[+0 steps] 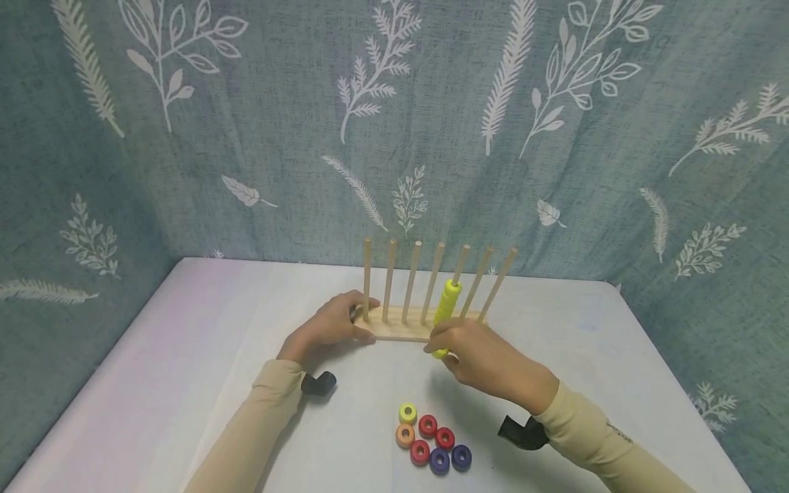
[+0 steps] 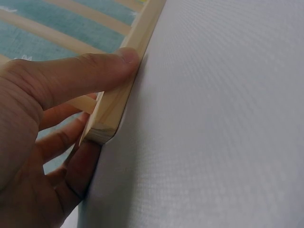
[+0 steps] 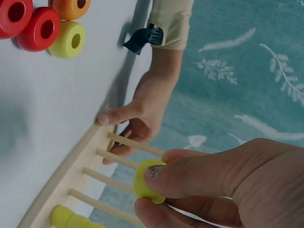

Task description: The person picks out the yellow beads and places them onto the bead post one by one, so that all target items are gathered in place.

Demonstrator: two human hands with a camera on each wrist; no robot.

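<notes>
A wooden peg rack (image 1: 397,331) with a row of upright dowels stands on the table. My left hand (image 1: 335,320) grips its left end, with the thumb on the front edge of the base (image 2: 114,102) and the other fingers behind and beneath the end. A stack of yellow beads (image 1: 448,298) sits on one dowel right of the middle. In front of that stack, my right hand (image 1: 487,352) pinches a single yellow bead (image 3: 147,183) between thumb and fingers, apart from the dowels. Part of the rack's right side is hidden behind the right hand.
Nearer on the white table (image 1: 345,424) lies a loose cluster: a yellow bead (image 1: 407,413), an orange bead (image 1: 405,435), three red beads (image 1: 428,426) and two dark purple beads (image 1: 440,461). A leaf-patterned curtain (image 1: 296,150) hangs behind the table.
</notes>
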